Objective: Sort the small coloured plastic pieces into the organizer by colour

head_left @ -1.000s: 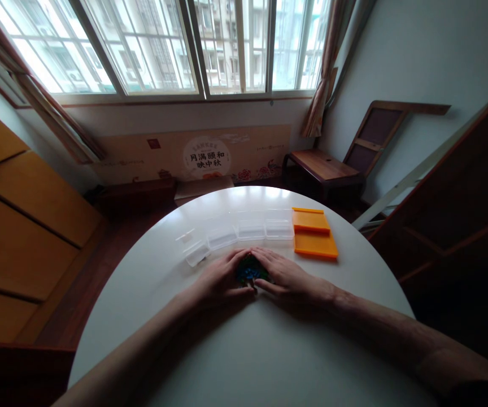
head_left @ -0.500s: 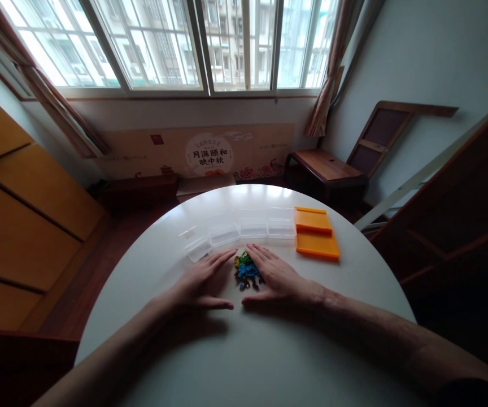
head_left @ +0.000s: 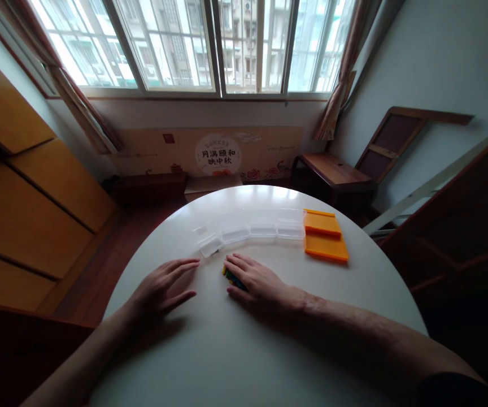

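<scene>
My right hand is cupped low over a pile of small coloured pieces, thumb on the near side and fingers on the far side. Only yellow, green and blue bits show at the fingertips; the palm hides the others. To the left, my left hand hovers by the table with thumb and fingers apart, holding nothing. Just beyond the hands, several clear plastic boxes stand in a curved row. At the row's right end lies an orange tray-like piece with a raised step.
All this sits on a round white table. Behind it are a low cardboard box, a wooden chair near the right wall, and a printed panel under the window. A yellow-brown cabinet stands at left.
My left hand has drawn back leftward from the pile. My right hand has come down over the coloured pieces and covers most of them. The view has shifted slightly.
</scene>
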`<state>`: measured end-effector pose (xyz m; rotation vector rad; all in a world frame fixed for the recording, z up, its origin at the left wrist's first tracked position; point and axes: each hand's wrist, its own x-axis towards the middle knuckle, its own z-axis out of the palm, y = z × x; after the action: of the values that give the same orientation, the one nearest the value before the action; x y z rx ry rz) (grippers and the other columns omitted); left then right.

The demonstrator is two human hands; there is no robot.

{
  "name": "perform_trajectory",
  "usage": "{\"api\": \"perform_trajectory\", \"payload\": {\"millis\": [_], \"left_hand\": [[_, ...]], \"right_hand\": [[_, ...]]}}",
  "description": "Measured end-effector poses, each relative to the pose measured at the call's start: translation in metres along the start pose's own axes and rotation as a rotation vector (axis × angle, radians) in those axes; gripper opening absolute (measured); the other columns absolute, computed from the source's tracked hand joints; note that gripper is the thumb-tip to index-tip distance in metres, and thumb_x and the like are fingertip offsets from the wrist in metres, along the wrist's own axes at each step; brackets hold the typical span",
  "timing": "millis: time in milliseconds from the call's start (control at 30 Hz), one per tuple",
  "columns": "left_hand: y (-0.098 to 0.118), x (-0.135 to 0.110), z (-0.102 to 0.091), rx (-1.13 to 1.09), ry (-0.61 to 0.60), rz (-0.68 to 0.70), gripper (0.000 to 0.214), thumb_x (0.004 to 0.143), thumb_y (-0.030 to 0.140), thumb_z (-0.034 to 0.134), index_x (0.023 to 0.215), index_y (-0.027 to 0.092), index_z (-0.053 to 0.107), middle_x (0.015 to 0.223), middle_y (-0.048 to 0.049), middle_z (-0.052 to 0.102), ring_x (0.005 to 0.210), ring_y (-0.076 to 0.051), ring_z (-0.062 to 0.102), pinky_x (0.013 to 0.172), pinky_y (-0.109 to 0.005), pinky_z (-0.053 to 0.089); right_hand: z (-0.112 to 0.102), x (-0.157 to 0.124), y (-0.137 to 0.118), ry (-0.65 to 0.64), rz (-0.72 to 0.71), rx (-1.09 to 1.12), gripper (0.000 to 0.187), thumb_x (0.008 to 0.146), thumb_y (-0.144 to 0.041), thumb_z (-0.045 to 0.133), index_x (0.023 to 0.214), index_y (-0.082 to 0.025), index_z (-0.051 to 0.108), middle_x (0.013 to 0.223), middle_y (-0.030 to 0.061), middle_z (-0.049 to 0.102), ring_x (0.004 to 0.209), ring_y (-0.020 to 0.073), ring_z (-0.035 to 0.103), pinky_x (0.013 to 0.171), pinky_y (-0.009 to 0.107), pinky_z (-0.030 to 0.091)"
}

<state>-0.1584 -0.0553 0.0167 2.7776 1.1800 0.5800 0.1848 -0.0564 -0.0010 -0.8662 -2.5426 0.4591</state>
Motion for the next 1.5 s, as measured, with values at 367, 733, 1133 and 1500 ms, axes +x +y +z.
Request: {"api": "perform_trajectory", "payload": {"millis": [367, 733, 1133, 1500], "left_hand": [[-0.017, -0.016, 0.010, 0.083, 0.107, -0.408, 0.054, 0.112, 0.051, 0.036, 0.143, 0.018, 0.065, 0.155, -0.0137, 0.065, 0.143, -0.031, 0.062, 0.125, -0.049, 0.048], [-0.025, -0.019, 0.014, 0.063, 0.118, -0.431, 0.054, 0.109, 0.048, 0.039, 0.145, 0.016, 0.065, 0.157, -0.0148, 0.063, 0.147, -0.033, 0.059, 0.128, -0.052, 0.045], [-0.013, -0.027, 0.003, -0.057, -0.065, -0.169, 0.071, 0.109, 0.064, 0.046, 0.168, 0.025, 0.044, 0.173, -0.0118, 0.047, 0.157, -0.035, 0.050, 0.129, -0.049, 0.045], [0.017, -0.026, 0.013, 0.003, -0.154, 0.027, 0.118, 0.092, 0.070, 0.076, 0.180, 0.031, 0.008, 0.182, -0.0136, 0.029, 0.163, -0.040, 0.039, 0.133, -0.055, 0.039]], "right_hand": [[0.041, 0.042, -0.045, 0.035, -0.193, -0.029, 0.055, 0.114, -0.043, 0.050, 0.160, -0.012, 0.048, 0.169, 0.0178, 0.050, 0.160, 0.0290, 0.044, 0.135, 0.043, 0.037], [0.054, 0.067, -0.068, 0.014, -0.277, -0.014, 0.066, 0.112, -0.053, 0.057, 0.157, -0.006, 0.047, 0.165, 0.0224, 0.053, 0.158, 0.0300, 0.046, 0.135, 0.041, 0.036], [0.001, -0.012, -0.021, -0.152, -0.090, -0.023, 0.088, 0.112, -0.066, 0.047, 0.172, -0.005, 0.030, 0.179, 0.0241, 0.028, 0.170, 0.0345, 0.024, 0.141, 0.051, 0.023], [0.033, 0.016, -0.040, -0.117, -0.022, -0.070, 0.073, 0.117, -0.049, 0.041, 0.173, -0.004, 0.029, 0.180, 0.0217, 0.024, 0.171, 0.0322, 0.022, 0.140, 0.054, 0.024]]}}
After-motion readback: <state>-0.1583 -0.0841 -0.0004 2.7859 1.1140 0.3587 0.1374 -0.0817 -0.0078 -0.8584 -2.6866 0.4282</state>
